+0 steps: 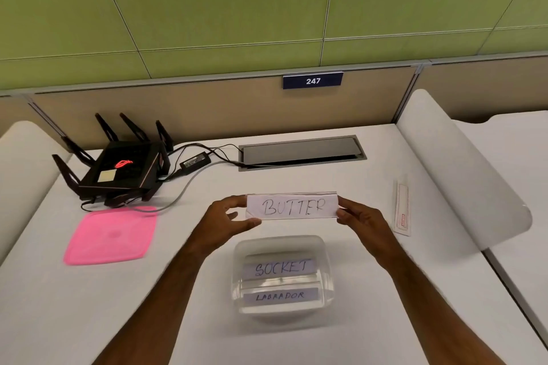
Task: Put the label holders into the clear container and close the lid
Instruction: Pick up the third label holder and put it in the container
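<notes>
We saw the left hand (226, 221) and right hand (360, 221) each pinch one end of the BUTTER label holder (292, 206). Below that grip sat the clear container (282, 275), holding two label holders. Left of it, the pink lid (110, 235) lay on the desk (370, 192).

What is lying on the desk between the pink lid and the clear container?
In the head view, only the left forearm crosses above that stretch; the white desk between the pink lid and the clear container is otherwise bare.

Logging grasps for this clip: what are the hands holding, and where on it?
The BUTTER holder, pinched at its two short ends: left hand on the left end, right hand on the right.
</notes>
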Tool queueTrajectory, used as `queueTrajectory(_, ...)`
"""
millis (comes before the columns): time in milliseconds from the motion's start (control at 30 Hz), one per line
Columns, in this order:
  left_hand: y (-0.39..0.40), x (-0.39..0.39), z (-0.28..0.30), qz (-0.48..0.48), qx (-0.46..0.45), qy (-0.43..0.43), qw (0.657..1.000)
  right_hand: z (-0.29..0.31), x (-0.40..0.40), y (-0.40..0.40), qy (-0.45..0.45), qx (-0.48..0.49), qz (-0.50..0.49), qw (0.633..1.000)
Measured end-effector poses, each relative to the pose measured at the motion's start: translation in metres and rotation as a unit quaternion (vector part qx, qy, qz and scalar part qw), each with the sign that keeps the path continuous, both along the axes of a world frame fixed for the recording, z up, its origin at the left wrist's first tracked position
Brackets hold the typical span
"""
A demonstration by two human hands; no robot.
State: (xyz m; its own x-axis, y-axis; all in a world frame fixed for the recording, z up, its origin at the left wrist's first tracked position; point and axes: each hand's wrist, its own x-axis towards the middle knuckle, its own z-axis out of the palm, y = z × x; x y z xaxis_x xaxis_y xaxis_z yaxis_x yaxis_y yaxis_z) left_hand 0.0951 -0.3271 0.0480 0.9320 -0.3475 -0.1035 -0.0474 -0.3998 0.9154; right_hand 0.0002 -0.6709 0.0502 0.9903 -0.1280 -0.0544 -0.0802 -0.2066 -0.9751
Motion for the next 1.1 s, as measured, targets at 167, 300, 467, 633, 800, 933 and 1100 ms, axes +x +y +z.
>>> queueTrajectory(167,0.009,-0.018,0.002,0.023,-0.017,-0.016,0.999,0.0,-0.008,0.008,0.013,0.015,0.032,0.999)
queueTrajectory(300,0.014,-0.031,0.002,0.033,-0.011,-0.023,0.999,-0.004,-0.012,0.012,0.013,0.026,0.044,0.999)
queueTrajectory(467,0.019,-0.04,0.003,0.045,0.002,-0.021,0.999,-0.007,-0.015,0.015,0.015,0.028,0.049,0.998)
queueTrajectory(633,0.023,-0.045,0.001,0.039,0.007,-0.024,0.999,-0.004,-0.02,0.02,0.015,0.022,0.052,0.998)
queueTrajectory(800,0.028,-0.049,0.0,0.04,0.014,-0.023,0.999,-0.001,-0.024,0.024,0.013,0.012,0.058,0.998)
queueTrajectory(933,0.028,-0.052,0.002,0.041,0.022,-0.028,0.999,-0.002,-0.026,0.025,0.014,0.009,0.056,0.998)
queueTrajectory(1100,0.029,-0.057,-0.007,0.066,0.047,-0.009,0.997,-0.012,-0.027,0.021,0.014,-0.024,0.05,0.998)
